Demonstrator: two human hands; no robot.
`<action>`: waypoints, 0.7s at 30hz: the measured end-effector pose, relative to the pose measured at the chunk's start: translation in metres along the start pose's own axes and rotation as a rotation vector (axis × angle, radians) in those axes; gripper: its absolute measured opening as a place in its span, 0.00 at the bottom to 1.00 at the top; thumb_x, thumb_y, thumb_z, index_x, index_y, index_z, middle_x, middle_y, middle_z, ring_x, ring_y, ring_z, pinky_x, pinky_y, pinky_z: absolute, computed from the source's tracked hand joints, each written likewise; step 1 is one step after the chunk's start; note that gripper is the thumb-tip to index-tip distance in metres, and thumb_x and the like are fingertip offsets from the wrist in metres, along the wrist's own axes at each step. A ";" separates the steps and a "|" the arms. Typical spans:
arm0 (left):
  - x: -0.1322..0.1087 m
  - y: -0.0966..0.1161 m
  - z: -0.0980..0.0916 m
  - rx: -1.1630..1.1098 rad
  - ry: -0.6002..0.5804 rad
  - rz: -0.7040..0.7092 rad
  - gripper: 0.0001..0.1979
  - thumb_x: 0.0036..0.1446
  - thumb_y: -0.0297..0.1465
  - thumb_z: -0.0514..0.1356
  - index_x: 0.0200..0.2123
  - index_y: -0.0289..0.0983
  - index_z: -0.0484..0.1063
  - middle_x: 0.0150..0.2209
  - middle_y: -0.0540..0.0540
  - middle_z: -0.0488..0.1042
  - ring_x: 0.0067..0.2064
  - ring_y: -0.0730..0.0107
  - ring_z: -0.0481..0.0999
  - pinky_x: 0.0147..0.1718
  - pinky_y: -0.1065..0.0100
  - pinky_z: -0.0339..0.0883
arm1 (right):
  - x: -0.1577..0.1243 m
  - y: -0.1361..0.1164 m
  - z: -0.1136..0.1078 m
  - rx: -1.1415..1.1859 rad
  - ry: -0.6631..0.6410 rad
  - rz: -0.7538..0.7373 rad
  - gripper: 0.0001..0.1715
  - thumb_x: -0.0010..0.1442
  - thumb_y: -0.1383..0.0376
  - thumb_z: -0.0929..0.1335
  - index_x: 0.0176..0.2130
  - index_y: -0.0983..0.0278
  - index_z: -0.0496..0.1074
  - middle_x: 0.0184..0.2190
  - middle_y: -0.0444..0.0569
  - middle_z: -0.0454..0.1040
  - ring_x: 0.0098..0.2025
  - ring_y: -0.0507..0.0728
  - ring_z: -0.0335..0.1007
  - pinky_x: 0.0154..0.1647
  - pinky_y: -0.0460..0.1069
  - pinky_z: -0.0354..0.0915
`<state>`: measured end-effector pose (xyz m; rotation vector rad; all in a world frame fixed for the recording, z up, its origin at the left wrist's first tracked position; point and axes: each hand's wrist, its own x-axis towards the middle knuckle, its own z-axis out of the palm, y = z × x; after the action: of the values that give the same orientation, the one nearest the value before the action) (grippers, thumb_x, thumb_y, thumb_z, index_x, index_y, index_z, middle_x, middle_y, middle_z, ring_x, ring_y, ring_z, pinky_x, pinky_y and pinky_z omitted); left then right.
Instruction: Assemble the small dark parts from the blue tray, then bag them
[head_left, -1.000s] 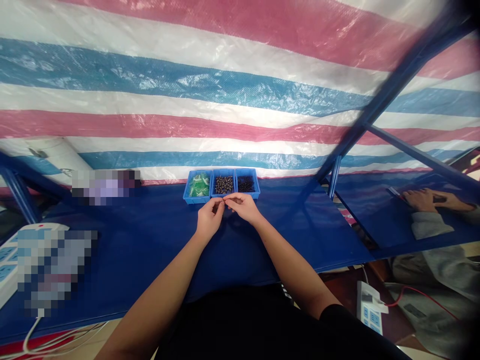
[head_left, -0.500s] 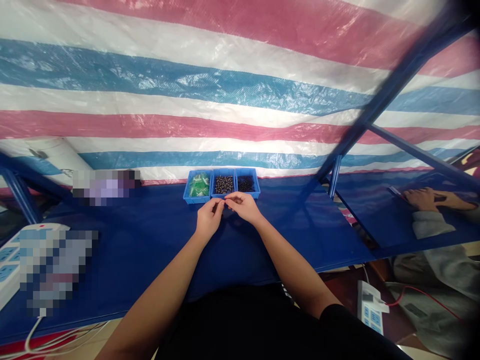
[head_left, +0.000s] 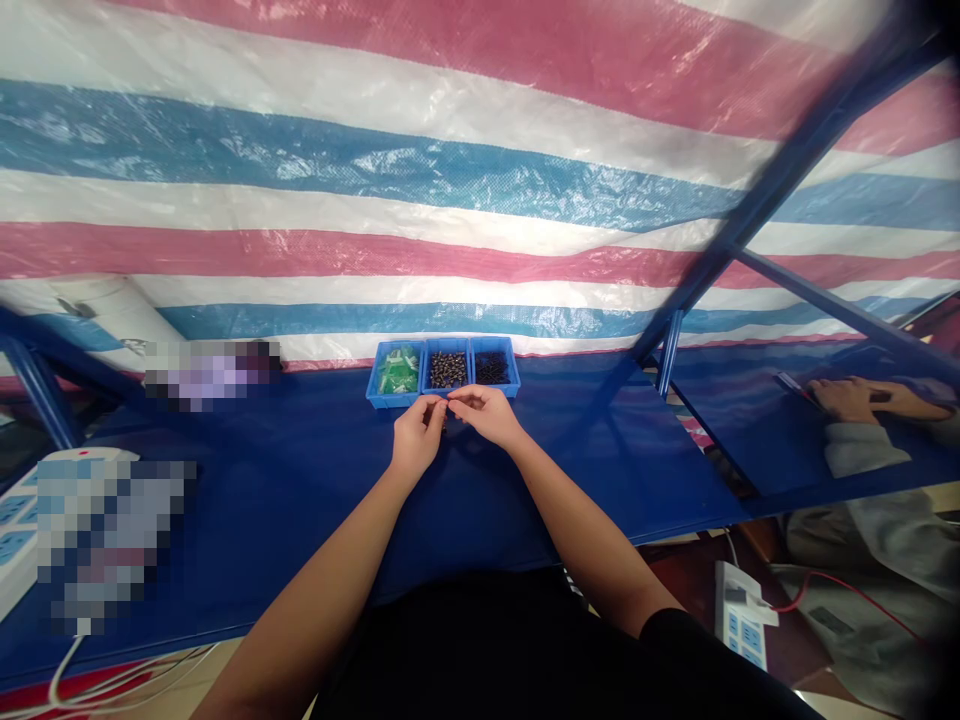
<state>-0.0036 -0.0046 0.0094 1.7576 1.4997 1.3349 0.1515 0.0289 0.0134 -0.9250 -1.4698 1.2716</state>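
Observation:
My left hand (head_left: 417, 434) and my right hand (head_left: 487, 414) meet at the fingertips over the blue table (head_left: 480, 510). Both are closed in a pinch, and whatever they hold between them is too small to name. Just beyond them three blue bins stand side by side. Green and clear plastic pieces (head_left: 399, 371) fill the left bin (head_left: 390, 401). Small brass-and-dark metal parts (head_left: 448, 369) lie in the middle bin (head_left: 433, 391), partly behind my fingers. The right bin (head_left: 514, 372) contains small black parts (head_left: 491, 367).
At left lie a white power strip (head_left: 97, 457) and a blurred-out object (head_left: 127, 540) with a cable. A co-worker's hands (head_left: 855, 400) rest on the table at right. Blue frame bars (head_left: 750, 220) slant up beside a striped tarp (head_left: 420, 180). Another power strip (head_left: 742, 615) sits lower right.
My hands stay almost in place, with only a slight shift of the fingertips. The co-worker's hands at right have moved a little.

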 end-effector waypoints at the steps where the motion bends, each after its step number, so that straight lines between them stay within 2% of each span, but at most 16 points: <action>1: 0.000 0.001 0.000 0.003 -0.005 -0.002 0.15 0.62 0.42 0.53 0.36 0.38 0.72 0.26 0.51 0.74 0.27 0.71 0.73 0.31 0.70 0.66 | 0.000 0.000 0.000 -0.006 -0.002 -0.005 0.19 0.51 0.55 0.73 0.39 0.66 0.76 0.30 0.48 0.77 0.29 0.51 0.71 0.33 0.47 0.69; 4: 0.000 0.002 -0.001 -0.001 -0.011 -0.010 0.15 0.63 0.42 0.53 0.35 0.38 0.72 0.26 0.51 0.74 0.27 0.72 0.73 0.31 0.71 0.66 | 0.000 0.001 0.000 -0.028 0.000 -0.012 0.18 0.52 0.56 0.73 0.39 0.66 0.77 0.31 0.48 0.78 0.30 0.52 0.72 0.35 0.48 0.69; 10: 0.000 -0.001 0.000 -0.037 -0.006 -0.004 0.15 0.60 0.41 0.57 0.45 0.39 0.71 0.28 0.51 0.75 0.29 0.71 0.75 0.31 0.70 0.67 | 0.001 0.000 -0.001 0.017 0.026 -0.016 0.18 0.52 0.57 0.73 0.39 0.66 0.76 0.32 0.49 0.78 0.30 0.51 0.72 0.35 0.48 0.69; 16: 0.000 -0.004 0.002 -0.025 0.007 0.001 0.13 0.61 0.42 0.55 0.39 0.39 0.72 0.25 0.51 0.73 0.26 0.71 0.73 0.30 0.70 0.67 | 0.000 -0.002 0.000 0.016 0.000 0.014 0.19 0.51 0.56 0.73 0.40 0.67 0.76 0.30 0.48 0.77 0.29 0.51 0.72 0.34 0.48 0.69; 21: 0.001 -0.003 0.001 -0.022 -0.003 0.004 0.12 0.62 0.41 0.54 0.37 0.39 0.71 0.24 0.52 0.72 0.26 0.72 0.73 0.30 0.71 0.66 | 0.000 0.002 0.000 -0.033 0.005 -0.029 0.18 0.52 0.57 0.73 0.40 0.66 0.77 0.32 0.49 0.78 0.31 0.52 0.73 0.36 0.48 0.70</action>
<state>-0.0044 -0.0028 0.0067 1.7495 1.4750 1.3449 0.1515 0.0291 0.0112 -0.9253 -1.4994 1.2265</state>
